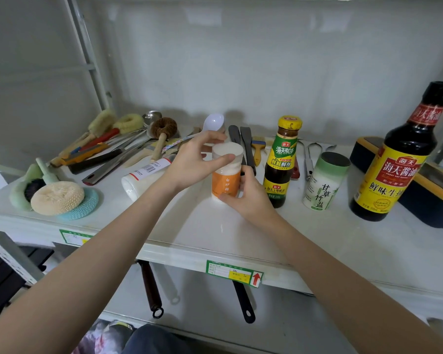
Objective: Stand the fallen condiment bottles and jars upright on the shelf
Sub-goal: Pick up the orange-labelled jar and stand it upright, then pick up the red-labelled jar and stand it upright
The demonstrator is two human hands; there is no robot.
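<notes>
Step in hand: seating the orange-label jar (pixel 226 175) upright at shelf (pixel 215 233) centre. Left hand (pixel 195 162) is curled over the jar's cap from 10 o'clock, thumb across the rim. Right hand (pixel 251 198) is wrapped round the base from 4 o'clock. Both are closed on the jar; it looks vertical, base at or just above the shelf, contact not certain.

To do it well, my judgement: press the base flat, ease the right hand off first, keep the left on the cap until the jar stands steady, and leave clearance from the oyster sauce bottle (pixel 281 162) just beside it at 3 o'clock.

Contents: the jar holds white granules, nearly full. Oyster sauce bottle dark, upright. Green-capped salt jar (pixel 324 182) white, upright, further toward 3 o'clock. Large soy sauce bottle (pixel 399 159) dark, upright, far 3 o'clock.

Remaining: the white bottle (pixel 146 175) lies on its side at 9 o'clock, behind the left wrist.
</notes>
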